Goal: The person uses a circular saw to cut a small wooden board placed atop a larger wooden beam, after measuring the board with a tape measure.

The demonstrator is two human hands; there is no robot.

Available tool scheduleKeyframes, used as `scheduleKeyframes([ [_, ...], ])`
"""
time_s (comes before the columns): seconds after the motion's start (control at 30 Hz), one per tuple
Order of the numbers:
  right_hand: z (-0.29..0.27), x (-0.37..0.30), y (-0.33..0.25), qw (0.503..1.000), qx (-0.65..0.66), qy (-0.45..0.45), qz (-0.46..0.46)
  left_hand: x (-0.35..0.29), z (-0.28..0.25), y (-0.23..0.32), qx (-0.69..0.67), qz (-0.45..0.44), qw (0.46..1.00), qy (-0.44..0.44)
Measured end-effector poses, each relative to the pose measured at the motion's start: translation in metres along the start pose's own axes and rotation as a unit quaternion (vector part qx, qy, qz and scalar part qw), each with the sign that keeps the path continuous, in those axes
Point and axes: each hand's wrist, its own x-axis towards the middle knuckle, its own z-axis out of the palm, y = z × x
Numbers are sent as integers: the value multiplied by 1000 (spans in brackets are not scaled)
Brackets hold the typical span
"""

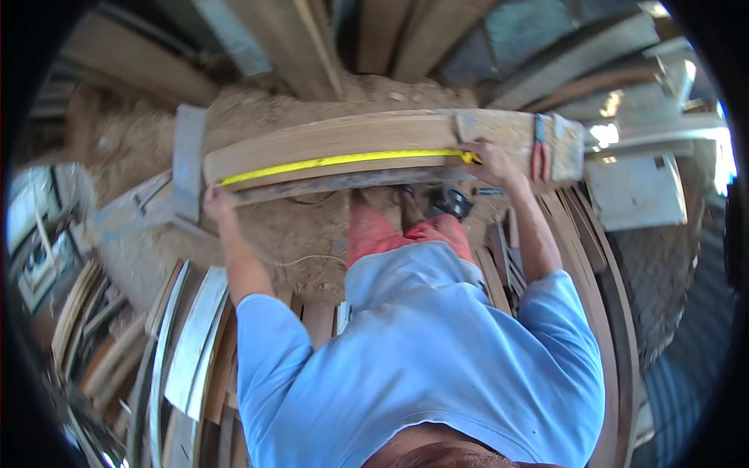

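Note:
A tape measure's yellow blade (335,160) is pulled out along a pale wooden board (328,137) that lies across the bench in front of me. My left hand (218,201) pinches the blade's end at the board's left end. At the other side my right hand (493,165) grips the tape measure's yellow and black case (470,157), close to the near edge of the board. Pliers with red handles (540,152) rest on the bench (568,156) just right of my right hand.
Below the bench a dark power tool (452,203) sits on the dirt ground near my feet. Planks (199,343) are stacked at the lower left, others (601,281) to my right. Large timbers (289,47) stand beyond the bench. A white panel (636,191) lies at the right.

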Motion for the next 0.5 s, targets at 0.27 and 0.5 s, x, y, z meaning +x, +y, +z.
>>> scheduleKeyframes([
  [0.27,4,0,-1,998,42,43,-25,44,0,-46,-120,-9,992,43],
  [0.5,12,0,4,998,36,45,-24,39,-5,-22,-152,-55,987,19],
])
